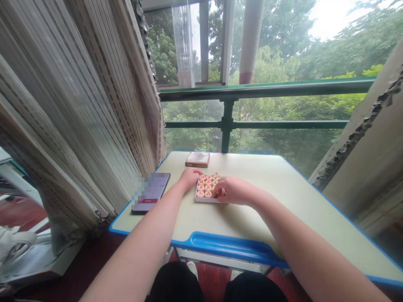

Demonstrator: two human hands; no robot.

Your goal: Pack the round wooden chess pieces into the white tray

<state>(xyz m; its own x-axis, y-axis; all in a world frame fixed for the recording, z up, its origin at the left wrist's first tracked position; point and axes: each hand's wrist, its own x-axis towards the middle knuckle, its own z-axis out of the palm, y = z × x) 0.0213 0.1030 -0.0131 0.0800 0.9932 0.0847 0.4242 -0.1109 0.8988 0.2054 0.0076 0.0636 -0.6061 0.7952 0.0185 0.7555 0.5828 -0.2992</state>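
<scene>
A shallow white box (210, 201) sits on the table in front of me, with rows of round wooden Chinese chess pieces (208, 188) marked in red characters. My left hand (189, 178) grips the box at its far left corner, its fingertips along the far rim. Over the box's right part, my right hand (235, 190) curls down, thumb and fingers closed around a chess piece that they partly cover. This hand hides the pieces on the right side. One piece (216, 173) shows at the far rim, partly overlapping it.
The pale table (270, 176) has a blue edge and a blue front tray (229, 246). A flat box lid (197, 159) lies near the far edge. On the left rests a tablet (151, 193), partly blurred. Curtains (94, 105) hang at both sides; a green railing (267, 90) stands behind.
</scene>
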